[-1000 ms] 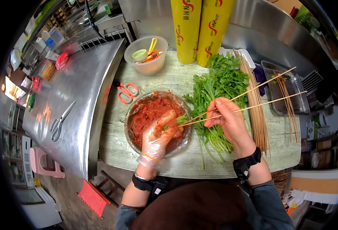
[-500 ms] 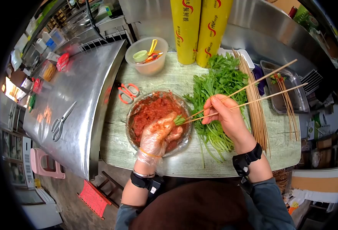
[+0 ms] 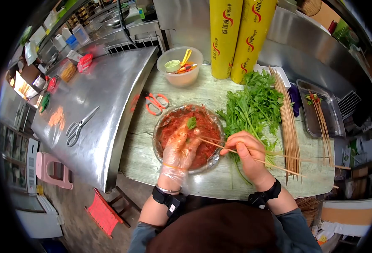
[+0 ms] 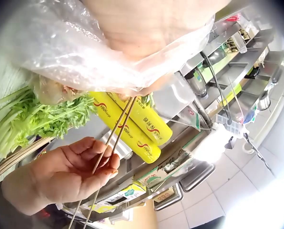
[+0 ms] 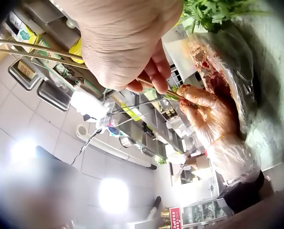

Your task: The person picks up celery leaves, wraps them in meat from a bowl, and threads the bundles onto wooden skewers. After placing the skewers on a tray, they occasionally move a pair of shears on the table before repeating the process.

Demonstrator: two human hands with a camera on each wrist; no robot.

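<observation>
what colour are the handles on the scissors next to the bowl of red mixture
The scissor handles are orange-red with grey; the head view shows them best.

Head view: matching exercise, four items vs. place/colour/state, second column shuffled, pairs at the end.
Column one:
1. left hand
2. right hand
3. leafy greens
4. scissors beside the bowl

Column two:
A. lying between the bowl and the skewer bundle
B. handles orange and grey
C. bare, holding two thin sticks
D. gloved in clear plastic, over the red mixture

Pairs: 1-D, 2-C, 3-A, 4-B
</observation>
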